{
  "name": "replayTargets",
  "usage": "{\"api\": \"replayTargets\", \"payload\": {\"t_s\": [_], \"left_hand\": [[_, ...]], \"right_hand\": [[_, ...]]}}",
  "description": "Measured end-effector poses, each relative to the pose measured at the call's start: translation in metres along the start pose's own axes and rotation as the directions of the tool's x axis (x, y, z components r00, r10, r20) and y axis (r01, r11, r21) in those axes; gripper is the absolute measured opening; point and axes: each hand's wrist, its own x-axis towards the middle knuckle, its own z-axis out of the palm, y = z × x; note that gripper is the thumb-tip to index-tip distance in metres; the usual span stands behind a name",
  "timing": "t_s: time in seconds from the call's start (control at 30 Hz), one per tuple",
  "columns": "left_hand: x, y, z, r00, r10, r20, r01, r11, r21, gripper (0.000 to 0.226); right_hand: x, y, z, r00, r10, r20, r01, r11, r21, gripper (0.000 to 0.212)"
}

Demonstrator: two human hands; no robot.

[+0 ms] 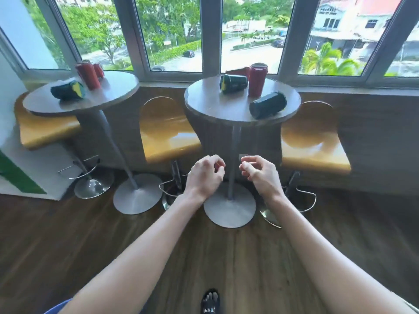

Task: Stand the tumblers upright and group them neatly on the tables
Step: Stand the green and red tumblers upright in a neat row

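Bare forearms, black lettered sock [210, 301], blue garment [57, 308]

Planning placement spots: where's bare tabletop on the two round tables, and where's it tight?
Right table: bare along the left and front, ahead of the lying green tumbler; crowded at back right around the upright red tumbler and lying dark tumbler. Left table: bare right half; its left holds a lying green tumbler and two red tumblers.

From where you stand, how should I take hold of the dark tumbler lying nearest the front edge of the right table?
Wrap the right hand around the middle of the dark tumbler, coming from above and the near side. It lies on its side, long axis running left-right and slightly tilted, so the fingers can close across its round barrel. The upright red tumbler stands just behind it; I'd avoid reaching from there.
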Motion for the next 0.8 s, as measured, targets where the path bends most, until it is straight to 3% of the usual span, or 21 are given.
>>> {"api": "replayTargets", "payload": {"t_s": [0.3, 0.5, 0.63, 0.8], "left_hand": [[0.215, 0.016, 0.034, 0.99, 0.133, 0.042, -0.13, 0.99, -0.058, 0.013], [0.305, 0.035, 0.06, 0.97, 0.228, 0.086, -0.216, 0.967, -0.135, 0.015], [0.351, 0.051, 0.094, 0.962, 0.262, 0.081, -0.248, 0.957, -0.147, 0.014], [0.395, 0.074, 0.126, 0.929, 0.212, 0.304, -0.213, 0.977, -0.03, 0.056]], "right_hand": [[0.2, -0.024, -0.027, 0.98, -0.007, -0.2, -0.007, 0.998, -0.069, 0.026], [0.29, -0.037, -0.049, 0.951, -0.015, -0.308, -0.022, 0.993, -0.117, 0.033], [0.349, -0.043, -0.063, 0.939, -0.099, -0.33, 0.038, 0.982, -0.186, 0.025], [0.426, -0.06, -0.082, 0.949, -0.201, -0.241, 0.119, 0.941, -0.318, 0.021]]}}
